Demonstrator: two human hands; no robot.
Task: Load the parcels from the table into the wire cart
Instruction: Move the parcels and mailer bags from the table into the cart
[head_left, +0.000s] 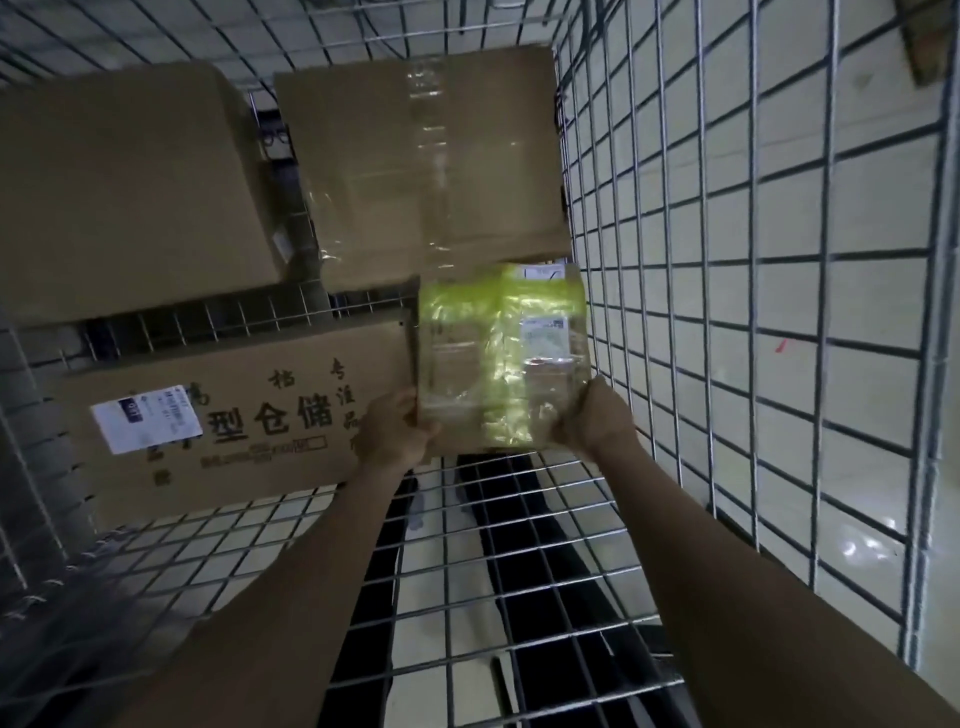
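Observation:
I hold a small cardboard parcel (501, 353) wrapped in yellow-green tape, with a white label on its right side, inside the wire cart (727, 260). My left hand (397, 428) grips its lower left corner and my right hand (597, 415) grips its lower right corner. The parcel is low over the cart's mesh floor, close to the right wire wall. Its far edge touches or overlaps a large taped box (431, 171).
A long box with printed Chinese characters and a white label (223, 426) lies at the left on the mesh floor. Another large plain box (124, 192) sits behind it at the far left. Bare mesh floor (519, 571) lies near me. Tiled floor shows through the right wall.

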